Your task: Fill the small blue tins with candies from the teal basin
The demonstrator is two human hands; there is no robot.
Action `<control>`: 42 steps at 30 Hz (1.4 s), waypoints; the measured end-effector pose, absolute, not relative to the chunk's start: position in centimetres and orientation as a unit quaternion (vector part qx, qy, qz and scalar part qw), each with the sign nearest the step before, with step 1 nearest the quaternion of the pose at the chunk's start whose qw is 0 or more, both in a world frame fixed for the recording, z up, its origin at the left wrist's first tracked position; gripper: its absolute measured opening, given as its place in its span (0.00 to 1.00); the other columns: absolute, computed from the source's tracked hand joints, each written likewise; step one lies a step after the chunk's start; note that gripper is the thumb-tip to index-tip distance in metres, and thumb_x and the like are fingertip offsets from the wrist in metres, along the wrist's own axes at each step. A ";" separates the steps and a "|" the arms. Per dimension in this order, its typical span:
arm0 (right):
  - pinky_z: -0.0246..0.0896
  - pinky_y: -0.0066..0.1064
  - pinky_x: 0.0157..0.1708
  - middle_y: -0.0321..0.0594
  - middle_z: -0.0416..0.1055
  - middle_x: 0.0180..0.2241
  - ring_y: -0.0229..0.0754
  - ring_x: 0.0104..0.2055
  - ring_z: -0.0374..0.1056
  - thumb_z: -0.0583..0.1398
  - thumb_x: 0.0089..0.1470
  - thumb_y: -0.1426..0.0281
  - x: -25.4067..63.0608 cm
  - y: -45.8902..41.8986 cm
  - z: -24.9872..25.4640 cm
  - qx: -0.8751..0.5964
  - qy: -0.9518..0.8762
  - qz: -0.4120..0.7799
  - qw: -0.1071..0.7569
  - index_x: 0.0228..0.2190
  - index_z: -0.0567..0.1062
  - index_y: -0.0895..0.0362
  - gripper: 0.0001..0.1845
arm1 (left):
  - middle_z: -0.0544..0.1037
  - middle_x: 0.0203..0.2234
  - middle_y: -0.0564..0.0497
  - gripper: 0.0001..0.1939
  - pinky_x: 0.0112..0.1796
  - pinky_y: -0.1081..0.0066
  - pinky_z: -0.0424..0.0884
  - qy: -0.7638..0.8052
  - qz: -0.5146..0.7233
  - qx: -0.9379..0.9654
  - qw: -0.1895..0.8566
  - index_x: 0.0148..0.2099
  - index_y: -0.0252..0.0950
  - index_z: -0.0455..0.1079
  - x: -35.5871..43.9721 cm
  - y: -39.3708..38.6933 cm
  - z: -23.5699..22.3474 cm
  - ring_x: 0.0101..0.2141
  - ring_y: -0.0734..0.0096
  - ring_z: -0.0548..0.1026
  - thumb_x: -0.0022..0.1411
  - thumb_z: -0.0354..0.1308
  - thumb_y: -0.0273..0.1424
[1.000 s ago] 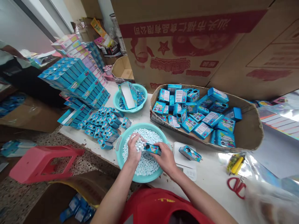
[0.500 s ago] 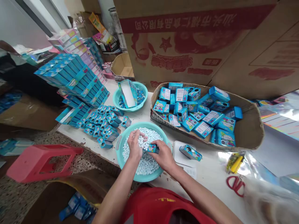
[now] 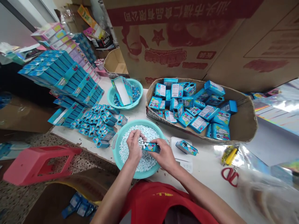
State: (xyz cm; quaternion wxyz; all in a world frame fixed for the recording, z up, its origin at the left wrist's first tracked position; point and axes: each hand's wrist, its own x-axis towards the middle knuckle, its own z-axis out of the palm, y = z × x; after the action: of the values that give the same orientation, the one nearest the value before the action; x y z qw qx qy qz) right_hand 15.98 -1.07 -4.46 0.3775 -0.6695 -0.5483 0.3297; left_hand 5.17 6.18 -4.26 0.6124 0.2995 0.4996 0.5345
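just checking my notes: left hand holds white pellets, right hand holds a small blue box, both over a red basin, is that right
Not quite: the basin is pale turquoise, as the head view shows. The rest stands: over it, the left hand holds white pellets and the right hand a small blue box.

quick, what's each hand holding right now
Left hand: cupped, holding small white candies.
Right hand: closed on a small blue box above the basin.

White tbl w/ lg basin, sm basin, scale, ctn, scissors.
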 end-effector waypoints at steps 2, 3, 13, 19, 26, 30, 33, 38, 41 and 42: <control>0.59 0.39 0.41 0.38 0.72 0.36 0.48 0.41 0.67 0.65 0.41 0.75 16.1 -1.1 -4.3 -0.669 -0.550 0.328 0.378 0.36 0.71 0.53 0.17 | 0.69 0.19 0.57 0.13 0.25 0.75 0.66 0.500 0.536 0.298 0.611 0.30 0.35 0.65 5.3 6.2 -4.1 0.20 0.77 0.69 0.51 0.62 0.38; 0.59 0.39 0.41 0.38 0.72 0.36 0.48 0.41 0.67 0.65 0.41 0.75 16.1 -1.2 -4.3 -0.670 -0.550 0.328 0.376 0.36 0.71 0.52 0.17 | 0.69 0.19 0.57 0.13 0.25 0.75 0.66 0.502 0.537 0.296 0.610 0.30 0.35 0.65 5.4 6.2 -4.0 0.20 0.77 0.69 0.51 0.62 0.39; 0.60 0.39 0.42 0.39 0.72 0.36 0.48 0.41 0.67 0.64 0.39 0.78 15.5 -0.9 -4.6 -0.672 -0.533 0.348 0.378 0.35 0.71 0.54 0.18 | 0.66 0.16 0.58 0.13 0.17 0.79 0.57 0.508 0.518 0.336 0.600 0.28 0.35 0.64 5.7 5.4 -4.2 0.15 0.82 0.61 0.53 0.61 0.39; 0.61 0.36 0.42 0.37 0.72 0.36 0.46 0.42 0.68 0.65 0.39 0.77 15.3 -1.2 -5.1 -0.646 -0.513 0.373 0.425 0.35 0.71 0.53 0.18 | 0.60 0.13 0.60 0.13 0.16 0.79 0.53 0.482 0.524 0.334 0.618 0.29 0.36 0.64 5.7 5.3 -3.0 0.14 0.83 0.58 0.53 0.61 0.39; 0.62 0.37 0.41 0.36 0.72 0.36 0.46 0.41 0.68 0.65 0.38 0.76 15.1 -0.8 -6.7 -0.662 -0.470 0.396 0.429 0.34 0.72 0.53 0.17 | 0.60 0.14 0.61 0.14 0.16 0.79 0.54 0.503 0.515 0.327 0.613 0.28 0.35 0.63 5.5 6.1 -4.6 0.14 0.83 0.59 0.51 0.63 0.38; 0.62 0.35 0.40 0.35 0.72 0.34 0.45 0.39 0.68 0.66 0.38 0.75 15.2 -0.7 -6.7 -0.665 -0.441 0.417 0.435 0.34 0.72 0.54 0.17 | 0.55 0.13 0.63 0.15 0.15 0.81 0.51 0.493 0.516 0.298 0.634 0.28 0.35 0.62 5.3 6.7 -4.2 0.13 0.85 0.55 0.49 0.66 0.36; 0.62 0.35 0.39 0.34 0.72 0.33 0.45 0.39 0.68 0.67 0.37 0.75 16.1 -1.4 -5.8 -0.655 -0.418 0.438 0.453 0.34 0.73 0.54 0.18 | 0.53 0.13 0.64 0.14 0.13 0.83 0.47 0.485 0.511 0.239 0.668 0.29 0.35 0.61 4.3 8.0 -4.0 0.12 0.87 0.53 0.49 0.65 0.33; 0.64 0.33 0.37 0.34 0.72 0.31 0.43 0.36 0.69 0.67 0.38 0.70 19.5 -5.1 -2.6 -0.629 -0.351 0.477 0.504 0.34 0.73 0.54 0.17 | 0.68 0.19 0.54 0.07 0.16 0.83 0.58 0.600 0.380 0.165 0.684 0.30 0.34 0.62 2.2 9.3 -6.2 0.17 0.82 0.66 0.53 0.59 0.25; 0.66 0.34 0.35 0.36 0.74 0.32 0.44 0.34 0.69 0.68 0.38 0.66 22.4 -8.7 -1.3 -0.663 -0.290 0.447 0.525 0.34 0.73 0.53 0.17 | 0.70 0.19 0.53 0.09 0.14 0.82 0.50 0.591 0.204 0.294 0.723 0.32 0.33 0.65 3.1 8.2 -7.0 0.14 0.83 0.61 0.48 0.62 0.29; 0.67 0.35 0.36 0.37 0.74 0.34 0.45 0.36 0.70 0.68 0.38 0.65 23.3 -10.0 -1.2 -0.682 -0.270 0.423 0.532 0.34 0.73 0.53 0.18 | 0.70 0.19 0.53 0.11 0.14 0.81 0.49 0.566 0.163 0.361 0.723 0.32 0.33 0.66 4.1 7.8 -6.9 0.14 0.82 0.60 0.48 0.62 0.33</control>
State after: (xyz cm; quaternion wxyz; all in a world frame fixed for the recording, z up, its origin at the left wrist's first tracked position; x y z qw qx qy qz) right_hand 23.33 -9.98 -1.18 0.5315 -0.6823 -0.2699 0.4232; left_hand 4.05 7.77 -6.88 0.7228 0.3607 0.5665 0.1632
